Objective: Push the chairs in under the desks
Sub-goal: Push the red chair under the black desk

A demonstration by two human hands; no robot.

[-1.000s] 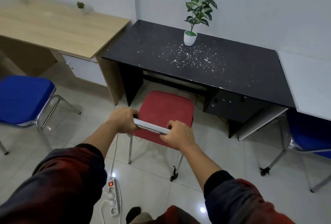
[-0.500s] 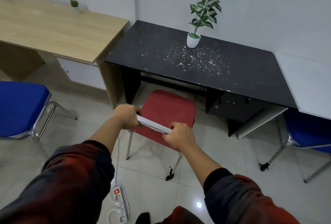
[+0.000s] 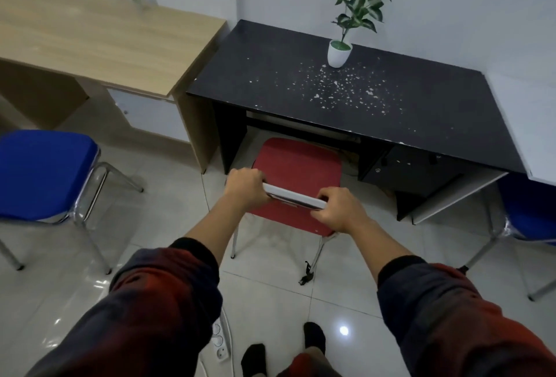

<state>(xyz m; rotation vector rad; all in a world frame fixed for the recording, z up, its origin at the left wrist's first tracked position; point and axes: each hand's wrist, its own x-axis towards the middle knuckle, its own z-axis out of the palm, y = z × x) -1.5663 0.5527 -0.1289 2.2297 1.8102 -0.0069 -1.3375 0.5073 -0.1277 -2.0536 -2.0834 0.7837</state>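
Observation:
A red-seated chair (image 3: 298,166) on chrome legs stands in front of the black desk (image 3: 346,99), its front edge at the desk's opening. My left hand (image 3: 245,185) and my right hand (image 3: 338,209) both grip the pale top edge of its backrest (image 3: 293,196). A blue chair (image 3: 45,172) stands out on the floor at the left, before the light wooden desk (image 3: 99,36). Another blue chair (image 3: 529,211) sits at the right edge, partly under a white desk (image 3: 529,117).
A potted plant (image 3: 340,53) stands on the black desk among white specks. A white power strip (image 3: 221,343) and cable lie on the tiled floor by my feet. A black drawer unit (image 3: 412,169) fills the desk's right underside. Walls close the back.
The red chair has slid forward towards the black desk, its seat front now at the opening. Both hands keep their grip on the backrest, and I have stepped closer.

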